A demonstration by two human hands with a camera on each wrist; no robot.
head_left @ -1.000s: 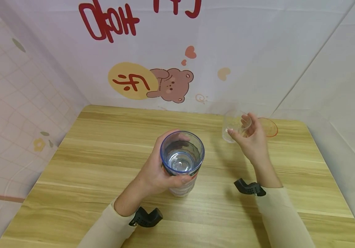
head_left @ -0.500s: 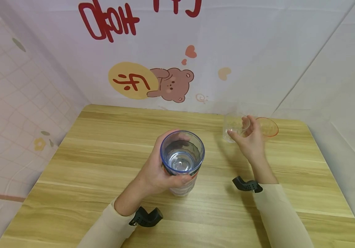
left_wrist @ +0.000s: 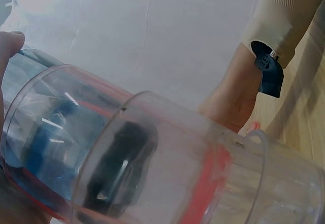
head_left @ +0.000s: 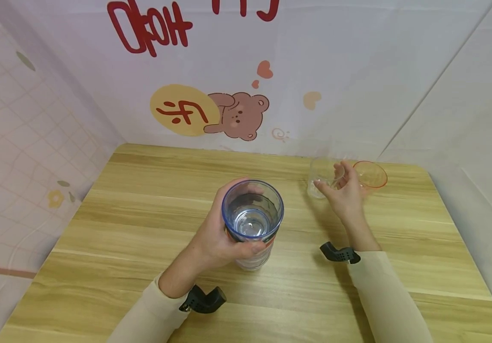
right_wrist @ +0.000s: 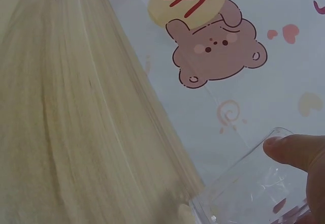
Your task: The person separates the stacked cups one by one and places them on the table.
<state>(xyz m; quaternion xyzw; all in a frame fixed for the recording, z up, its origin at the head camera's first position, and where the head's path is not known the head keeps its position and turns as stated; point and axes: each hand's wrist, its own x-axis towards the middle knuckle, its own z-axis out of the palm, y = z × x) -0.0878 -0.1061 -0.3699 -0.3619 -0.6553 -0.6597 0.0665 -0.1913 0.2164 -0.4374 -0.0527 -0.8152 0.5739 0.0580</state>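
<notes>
My left hand (head_left: 213,238) grips a tall stack of nested clear cups (head_left: 252,224) above the middle of the table. The topmost cup has a blue rim. Lower down, the left wrist view shows dark and red bands through the stack (left_wrist: 167,158). At the back right, my right hand (head_left: 346,197) holds a clear cup (head_left: 320,169) between thumb and fingers. In the right wrist view the thumb (right_wrist: 289,150) presses that cup's side (right_wrist: 244,183) near one end. Whether its base touches the table cannot be told. A red-rimmed clear cup (head_left: 370,174) stands just right of the right hand.
The wooden table (head_left: 143,214) meets a white cloth backdrop (head_left: 336,57) printed with a bear (head_left: 239,116) and red lettering. Cloth walls also close off the left and right sides. A black wrist mount (head_left: 205,300) sits on the left forearm, another (head_left: 340,253) on the right.
The right hand has shifted slightly left with the clear cup, and more of the red-rimmed cup shows beside it. My left hand and its stack have stayed in place.
</notes>
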